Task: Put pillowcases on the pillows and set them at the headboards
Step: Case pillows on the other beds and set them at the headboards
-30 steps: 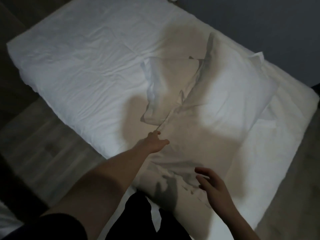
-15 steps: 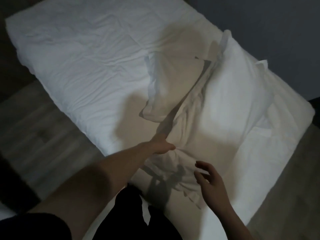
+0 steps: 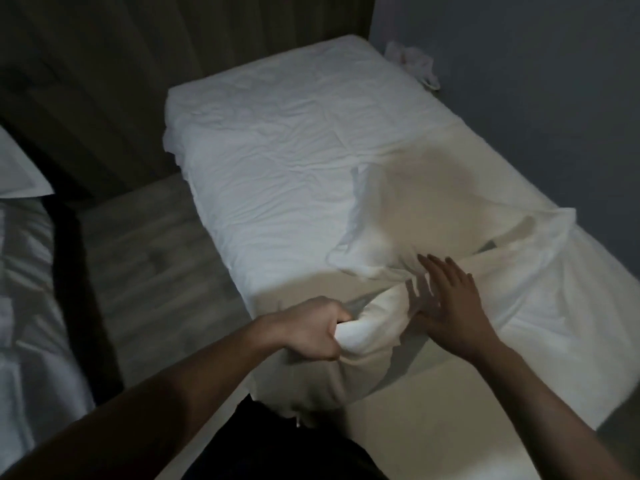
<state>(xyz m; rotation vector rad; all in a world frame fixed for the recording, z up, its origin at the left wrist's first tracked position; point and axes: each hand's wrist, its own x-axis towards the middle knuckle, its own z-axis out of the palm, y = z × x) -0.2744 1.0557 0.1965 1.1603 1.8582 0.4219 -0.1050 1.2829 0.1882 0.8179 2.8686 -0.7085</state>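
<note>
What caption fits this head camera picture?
Left hand grips bunched white pillowcase; right hand lies open on it.

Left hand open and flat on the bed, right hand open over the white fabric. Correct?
Not quite. In the head view the left hand is not open: it is a fist gripping a bunched roll of the white fabric at the near edge of the bed. The right hand is open over the fabric, fingers spread, as you said.

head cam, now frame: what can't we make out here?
- Head view: whether the bunched white fabric gripped by the left hand is pillow or pillowcase; dim light, folds.
- Left fingertips: buried in that fabric.
- Small pale heap by the wall: too small, blurred.
- Neighbouring bed: cut off by left edge.
</note>
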